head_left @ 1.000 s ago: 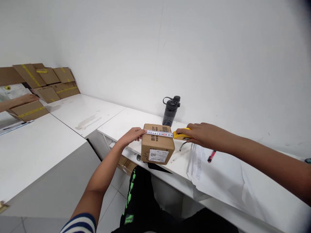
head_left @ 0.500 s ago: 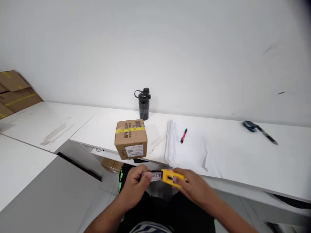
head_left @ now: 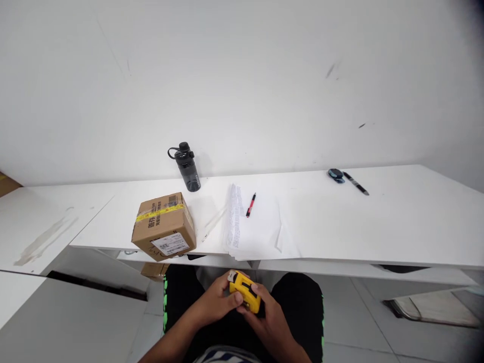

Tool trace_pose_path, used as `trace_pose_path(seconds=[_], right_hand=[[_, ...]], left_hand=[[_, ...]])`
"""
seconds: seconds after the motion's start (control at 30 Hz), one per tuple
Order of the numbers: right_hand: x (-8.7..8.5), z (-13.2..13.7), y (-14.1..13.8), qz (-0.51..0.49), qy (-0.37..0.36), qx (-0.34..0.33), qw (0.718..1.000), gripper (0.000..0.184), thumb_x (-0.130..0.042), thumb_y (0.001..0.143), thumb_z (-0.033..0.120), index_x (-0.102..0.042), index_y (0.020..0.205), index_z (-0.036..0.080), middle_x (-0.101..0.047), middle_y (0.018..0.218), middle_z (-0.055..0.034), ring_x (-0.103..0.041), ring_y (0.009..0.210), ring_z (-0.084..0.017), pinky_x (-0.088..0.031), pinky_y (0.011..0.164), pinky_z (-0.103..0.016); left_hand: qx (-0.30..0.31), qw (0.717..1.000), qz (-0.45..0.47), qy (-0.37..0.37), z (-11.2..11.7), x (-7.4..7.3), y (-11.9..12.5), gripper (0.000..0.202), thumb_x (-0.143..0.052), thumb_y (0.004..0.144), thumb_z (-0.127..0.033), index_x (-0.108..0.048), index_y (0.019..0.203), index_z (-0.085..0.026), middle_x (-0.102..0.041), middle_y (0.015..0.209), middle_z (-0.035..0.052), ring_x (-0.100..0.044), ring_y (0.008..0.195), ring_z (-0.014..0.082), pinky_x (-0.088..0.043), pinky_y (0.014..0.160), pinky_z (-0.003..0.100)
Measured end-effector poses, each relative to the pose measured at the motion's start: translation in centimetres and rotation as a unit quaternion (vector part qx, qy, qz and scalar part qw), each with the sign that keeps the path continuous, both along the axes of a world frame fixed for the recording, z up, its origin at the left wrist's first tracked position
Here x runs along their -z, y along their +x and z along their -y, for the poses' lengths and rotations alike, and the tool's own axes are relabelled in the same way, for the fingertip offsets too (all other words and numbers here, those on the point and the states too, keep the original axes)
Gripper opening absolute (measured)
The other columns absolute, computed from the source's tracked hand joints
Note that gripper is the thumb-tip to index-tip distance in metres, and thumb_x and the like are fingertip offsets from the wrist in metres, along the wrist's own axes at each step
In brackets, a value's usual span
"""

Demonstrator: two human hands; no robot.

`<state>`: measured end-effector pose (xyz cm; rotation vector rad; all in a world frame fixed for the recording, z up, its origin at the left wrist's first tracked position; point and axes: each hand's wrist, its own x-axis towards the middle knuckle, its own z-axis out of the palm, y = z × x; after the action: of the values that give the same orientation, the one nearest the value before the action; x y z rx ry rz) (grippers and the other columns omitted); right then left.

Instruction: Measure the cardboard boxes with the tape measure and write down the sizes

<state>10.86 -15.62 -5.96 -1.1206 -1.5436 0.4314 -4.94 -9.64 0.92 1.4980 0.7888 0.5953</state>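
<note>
A yellow tape measure [head_left: 245,291] is held between my two hands, low in front of the desk edge and over my lap. My left hand [head_left: 218,301] grips its left end, beside the metal end tab, with the thumb on the near side. Wrapped round the right end is my right hand [head_left: 268,315], its thumb by the black button on top. Only the short end of the blade shows at the case. Nearest on the desk are a sealed cardboard box [head_left: 163,227] with yellow tape and a stack of paper [head_left: 260,234].
On the white desk [head_left: 389,227], a red and black pen [head_left: 251,205] lies on the paper. A dark water bottle [head_left: 188,169] stands behind the box. Farther right are a small dark blue object [head_left: 336,175] and a black marker-like pen [head_left: 356,183].
The tape blade that stretched between my hands has gone back into the case. My hands have come together on the tape measure, and the view has turned to the right.
</note>
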Motion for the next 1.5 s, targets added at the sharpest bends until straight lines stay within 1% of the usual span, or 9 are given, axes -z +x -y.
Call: trace_pose_path(seconds=[0.17, 0.3, 0.43, 0.5, 0.57, 0.67, 0.93, 1.2, 1.5], right_hand=[[-1.7, -1.5, 1.2, 0.052, 0.091, 0.010, 0.994, 0.057, -0.054, 0.090, 0.052, -0.038, 0.137, 0.025, -0.070, 0.106, -0.0107, -0.073, 0.088, -0.027, -0.062, 0.069, -0.038], [-5.3, -6.1, 6.1, 0.133, 0.187, 0.006, 0.973, 0.050, -0.046, 0.094, 0.053, -0.043, 0.133, 0.022, -0.071, 0.102, -0.0103, -0.072, 0.081, -0.024, -0.059, 0.069, -0.038], [-9.2, -14.8, 10.9, 0.241, 0.027, 0.119, 0.963, 0.037, -0.033, 0.100, 0.030, -0.048, 0.133, 0.021, -0.069, 0.101, -0.0094, -0.069, 0.082, -0.021, -0.054, 0.073, -0.034], [-10.1, -19.3, 12.0, 0.420, -0.083, 0.105, 0.898, 0.045, -0.035, 0.096, 0.016, -0.045, 0.140, 0.022, -0.067, 0.103, -0.0115, -0.067, 0.084, -0.023, -0.049, 0.070, -0.033], [-9.9, -22.8, 12.2, 0.496, -0.142, 0.076, 0.853, 0.055, -0.041, 0.090, 0.007, -0.045, 0.141, 0.025, -0.066, 0.105, -0.0121, -0.067, 0.080, -0.022, -0.045, 0.067, -0.031], [-8.1, -25.4, 11.8, 0.501, -0.151, 0.033, 0.852, 0.048, -0.051, 0.085, 0.008, -0.058, 0.128, 0.026, -0.067, 0.105, -0.0110, -0.066, 0.075, -0.020, -0.042, 0.065, -0.029], [-6.2, -23.6, 10.9, 0.320, -0.119, 0.029, 0.939, 0.027, -0.042, 0.094, 0.032, -0.057, 0.112, 0.017, -0.068, 0.087, -0.0077, -0.060, 0.069, -0.019, -0.041, 0.067, -0.030], [-5.1, -23.0, 7.6, 0.079, -0.175, -0.062, 0.979, 0.061, -0.010, 0.097, 0.059, -0.057, 0.085, 0.021, -0.055, 0.056, 0.0008, -0.050, 0.051, -0.015, -0.041, 0.053, -0.028], [-5.1, -23.3, 7.7, 0.006, -0.250, -0.031, 0.968, 0.044, -0.054, 0.085, 0.056, -0.061, 0.062, 0.020, -0.056, 0.060, -0.0002, -0.048, 0.059, -0.015, -0.037, 0.059, -0.029]], left_hand=[[-0.036, 0.999, 0.016, 0.036, -2.0, -0.7, 0.7, 0.056, -0.067, 0.071, -0.068, -0.064, 0.089, -0.014, -0.064, 0.081, 0.0059, -0.059, 0.074, 0.0170, -0.047, 0.068, 0.028], [-0.052, 0.997, 0.048, 0.034, -7.5, -2.9, 2.4, 0.064, -0.073, 0.061, -0.069, -0.066, 0.091, -0.013, -0.069, 0.084, 0.0074, -0.064, 0.075, 0.0192, -0.051, 0.068, 0.029], [-0.205, 0.969, 0.128, 0.054, -15.2, -3.5, 5.3, 0.072, -0.070, 0.056, -0.076, -0.066, 0.089, -0.012, -0.070, 0.079, 0.0076, -0.065, 0.071, 0.0184, -0.052, 0.068, 0.029], [-0.245, 0.956, 0.151, 0.058, -18.5, -3.1, 6.4, 0.068, -0.070, 0.059, -0.074, -0.066, 0.086, -0.012, -0.070, 0.078, 0.0070, -0.065, 0.070, 0.0172, -0.052, 0.069, 0.028], [-0.263, 0.951, 0.153, 0.053, -20.8, -2.2, 6.9, 0.062, -0.072, 0.061, -0.070, -0.066, 0.084, -0.012, -0.070, 0.077, 0.0061, -0.065, 0.070, 0.0161, -0.051, 0.069, 0.027], [-0.284, 0.946, 0.150, 0.036, -22.5, -0.5, 6.7, 0.057, -0.073, 0.065, -0.065, -0.067, 0.086, -0.013, -0.070, 0.078, 0.0049, -0.064, 0.069, 0.0147, -0.050, 0.068, 0.027], [-0.322, 0.934, 0.150, 0.037, -22.1, 0.9, 6.2, 0.050, -0.068, 0.073, -0.062, -0.066, 0.085, -0.014, -0.068, 0.079, 0.0045, -0.063, 0.071, 0.0151, -0.048, 0.069, 0.028], [-0.374, 0.913, 0.156, 0.036, -22.2, 0.9, 6.3, 0.048, -0.067, 0.075, -0.061, -0.067, 0.088, -0.014, -0.070, 0.084, 0.0066, -0.064, 0.075, 0.0169, -0.048, 0.071, 0.028], [-0.370, 0.915, 0.155, 0.036, -22.4, 1.2, 6.7, 0.047, -0.067, 0.075, -0.060, -0.065, 0.088, -0.015, -0.068, 0.083, 0.0054, -0.064, 0.076, 0.0164, -0.050, 0.072, 0.028]])
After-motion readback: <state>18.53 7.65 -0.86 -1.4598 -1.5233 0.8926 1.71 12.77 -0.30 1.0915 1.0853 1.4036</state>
